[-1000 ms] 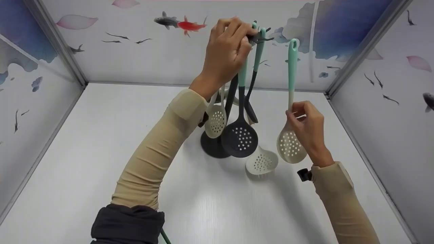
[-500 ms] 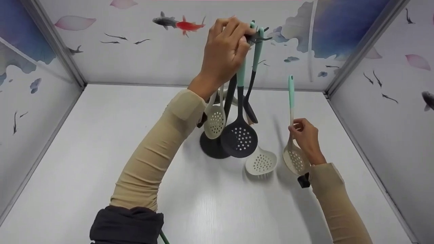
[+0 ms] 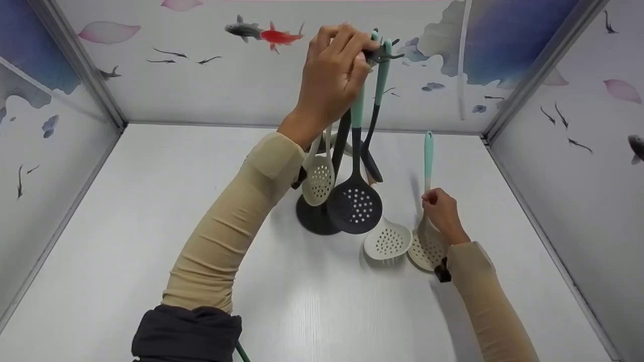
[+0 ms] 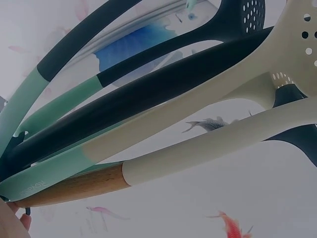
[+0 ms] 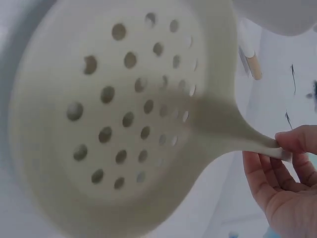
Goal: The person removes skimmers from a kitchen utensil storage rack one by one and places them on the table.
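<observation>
My right hand pinches the neck of a beige skimmer with a mint-green handle. Its perforated bowl is low over the table; whether it touches the top is unclear. In the right wrist view, thumb and fingers close on the skimmer's neck. Up high, my left hand grips the hooked top of a black utensil stand. From it hang a black skimmer, a smaller beige slotted spoon, and other utensils, including a wood-handled one.
Just left of the held skimmer, a white skimmer lies on the white table, its handle running behind the black one. Printed panels enclose the table at the back and both sides.
My right hand has lowered the beige skimmer toward the table, then shifted it left, close to the white skimmer. My left hand stays on the stand's top.
</observation>
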{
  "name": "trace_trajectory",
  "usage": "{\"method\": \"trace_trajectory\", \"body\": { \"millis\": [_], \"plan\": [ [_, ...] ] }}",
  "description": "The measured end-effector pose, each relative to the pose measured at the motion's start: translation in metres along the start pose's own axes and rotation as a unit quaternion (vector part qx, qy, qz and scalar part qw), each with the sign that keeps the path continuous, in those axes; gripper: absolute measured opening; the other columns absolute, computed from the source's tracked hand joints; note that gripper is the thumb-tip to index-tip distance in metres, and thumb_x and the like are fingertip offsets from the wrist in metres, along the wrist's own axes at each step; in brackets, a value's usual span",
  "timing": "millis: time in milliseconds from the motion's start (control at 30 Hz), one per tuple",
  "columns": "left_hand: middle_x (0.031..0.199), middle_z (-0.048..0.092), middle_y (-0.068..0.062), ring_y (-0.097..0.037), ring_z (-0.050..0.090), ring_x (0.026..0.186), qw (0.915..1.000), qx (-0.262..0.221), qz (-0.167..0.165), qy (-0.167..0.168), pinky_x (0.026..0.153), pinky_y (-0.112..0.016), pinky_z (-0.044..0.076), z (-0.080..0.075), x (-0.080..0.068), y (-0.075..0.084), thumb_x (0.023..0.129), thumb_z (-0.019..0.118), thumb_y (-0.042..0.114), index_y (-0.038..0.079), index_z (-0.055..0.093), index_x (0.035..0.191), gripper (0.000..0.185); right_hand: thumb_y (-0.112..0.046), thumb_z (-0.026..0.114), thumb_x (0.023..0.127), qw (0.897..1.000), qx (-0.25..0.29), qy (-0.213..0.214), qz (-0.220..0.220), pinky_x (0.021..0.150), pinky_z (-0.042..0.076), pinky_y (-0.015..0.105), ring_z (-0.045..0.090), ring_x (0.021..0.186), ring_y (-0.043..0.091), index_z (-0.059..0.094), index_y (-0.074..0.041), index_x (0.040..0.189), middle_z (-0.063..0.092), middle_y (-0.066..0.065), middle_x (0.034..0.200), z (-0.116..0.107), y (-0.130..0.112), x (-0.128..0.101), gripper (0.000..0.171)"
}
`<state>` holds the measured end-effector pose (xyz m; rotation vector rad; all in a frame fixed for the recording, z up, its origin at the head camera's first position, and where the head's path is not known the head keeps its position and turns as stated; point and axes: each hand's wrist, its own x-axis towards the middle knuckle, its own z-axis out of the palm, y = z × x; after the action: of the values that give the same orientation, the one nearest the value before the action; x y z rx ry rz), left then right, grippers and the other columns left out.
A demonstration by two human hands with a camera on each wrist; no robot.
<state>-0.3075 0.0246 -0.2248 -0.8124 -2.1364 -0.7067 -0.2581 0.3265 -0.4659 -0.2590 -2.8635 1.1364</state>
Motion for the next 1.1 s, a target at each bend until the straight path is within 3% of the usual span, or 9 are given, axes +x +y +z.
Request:
{"method": "trace_trajectory", "body": {
  "millis": [100,200,400,500,700,800,933,1033,1100],
  "plan": [
    [0.119,0.058,0.002,-0.017,0.039,0.121,1.0000,-0.001,-0.002,0.002,0.109,-0.027,0.021,0.000,0.000,0.000,0.094,0.030,0.023,0.019,0.062,0.116,0.039,-0.004,0.042,0.094,0.999,0.000,-0.037,0.000,0.082,0.045,0.034,0.050,0.102,0.029,0.051,0.005,0.122,0.053,0.023,0.116,0.004,0.002,0.001,0.031],
    [0.119,0.059,0.002,-0.017,0.039,0.121,1.0000,-0.002,-0.001,0.005,0.109,-0.027,0.022,0.000,0.000,0.000,0.093,0.031,0.023,0.018,0.062,0.116,0.039,-0.003,0.041,0.093,0.996,-0.008,-0.087,-0.003,0.094,0.043,0.045,0.045,0.116,0.036,0.041,0.004,0.135,0.042,0.026,0.131,0.007,0.003,0.004,0.042],
    [0.120,0.058,0.001,-0.018,0.039,0.122,1.0000,-0.001,-0.002,0.000,0.109,-0.026,0.022,-0.001,0.000,0.000,0.094,0.031,0.024,0.018,0.062,0.117,0.039,0.000,0.043,0.088,0.984,-0.054,-0.171,0.008,0.108,0.021,0.059,0.018,0.134,0.050,0.016,0.002,0.147,0.011,0.031,0.149,0.010,0.001,0.009,0.065],
    [0.122,0.058,0.001,-0.018,0.038,0.124,1.0000,0.000,-0.004,-0.004,0.110,-0.025,0.020,-0.002,0.000,0.000,0.094,0.031,0.024,0.018,0.061,0.117,0.039,0.000,0.043,0.088,0.981,-0.066,-0.183,0.020,0.108,0.016,0.061,0.012,0.135,0.050,0.011,-0.001,0.148,0.006,0.030,0.151,0.012,0.000,0.010,0.068],
    [0.123,0.057,0.000,-0.018,0.037,0.127,1.0000,-0.001,-0.003,-0.004,0.111,-0.025,0.018,-0.001,-0.001,-0.001,0.094,0.031,0.024,0.017,0.061,0.117,0.039,-0.006,0.049,0.086,0.977,-0.098,-0.191,0.012,0.107,0.019,0.062,0.016,0.130,0.048,0.008,-0.003,0.148,0.003,0.026,0.152,0.014,0.001,0.010,0.074],
    [0.123,0.057,0.000,-0.018,0.037,0.126,1.0000,-0.002,-0.005,-0.005,0.111,-0.025,0.018,-0.001,-0.002,-0.002,0.094,0.031,0.024,0.017,0.061,0.117,0.039,-0.013,0.046,0.088,0.965,-0.148,-0.215,0.001,0.106,0.021,0.061,0.017,0.130,0.050,0.013,-0.001,0.147,0.006,0.027,0.152,0.013,0.002,0.010,0.069],
    [0.122,0.058,0.001,-0.018,0.037,0.125,1.0000,-0.004,-0.004,-0.004,0.111,-0.025,0.018,-0.002,-0.001,-0.001,0.094,0.031,0.024,0.018,0.061,0.117,0.039,-0.018,0.040,0.092,0.946,-0.221,-0.236,-0.012,0.102,0.029,0.060,0.025,0.125,0.053,0.036,0.001,0.139,0.020,0.031,0.148,0.014,-0.002,0.007,0.050],
    [0.120,0.058,0.002,-0.017,0.038,0.123,1.0000,-0.006,-0.002,0.001,0.110,-0.026,0.019,-0.002,0.000,-0.001,0.094,0.031,0.024,0.018,0.061,0.116,0.039,-0.020,0.040,0.094,0.937,-0.255,-0.236,-0.025,0.094,0.036,0.057,0.033,0.116,0.051,0.043,0.003,0.130,0.028,0.032,0.144,0.015,-0.005,0.004,0.043],
    [0.119,0.058,0.002,-0.017,0.038,0.123,1.0000,-0.008,-0.003,0.003,0.110,-0.026,0.020,-0.002,-0.001,-0.001,0.094,0.031,0.024,0.018,0.062,0.116,0.038,-0.021,0.038,0.095,0.936,-0.260,-0.236,-0.029,0.092,0.038,0.056,0.035,0.112,0.047,0.043,0.002,0.132,0.031,0.032,0.143,0.017,-0.004,0.003,0.044]
  ]
}}
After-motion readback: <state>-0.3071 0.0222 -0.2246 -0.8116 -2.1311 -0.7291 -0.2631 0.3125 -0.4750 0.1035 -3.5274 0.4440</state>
